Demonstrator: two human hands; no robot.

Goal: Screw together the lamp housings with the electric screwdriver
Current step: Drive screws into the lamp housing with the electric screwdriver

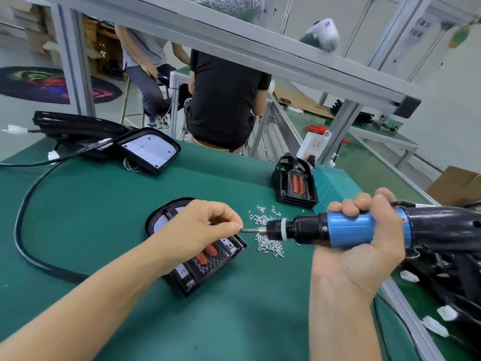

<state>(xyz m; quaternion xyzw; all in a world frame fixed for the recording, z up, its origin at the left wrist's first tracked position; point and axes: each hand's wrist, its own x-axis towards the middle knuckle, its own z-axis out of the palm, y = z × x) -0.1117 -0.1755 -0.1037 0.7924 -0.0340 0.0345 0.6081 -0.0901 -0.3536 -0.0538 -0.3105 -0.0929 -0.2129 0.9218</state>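
The left hand (205, 227) hovered over a black lamp housing (203, 259) on the green mat (104, 204), its thumb and forefinger pinched on a small screw (241, 226) at the tip of the driver bit. The right hand (364, 238) was clenched around the blue metal barrel of the electric screwdriver (338, 229), which lay nearly level, long axis running left to right, bit pointing left toward the pinching fingers. Beneath the bit a loose heap of short silvery screws (268, 235) was scattered on the mat. The housing, flat and rounded at its far end, showed two orange oblong lenses. A second, similar housing (294, 183) stood farther back, right of centre.
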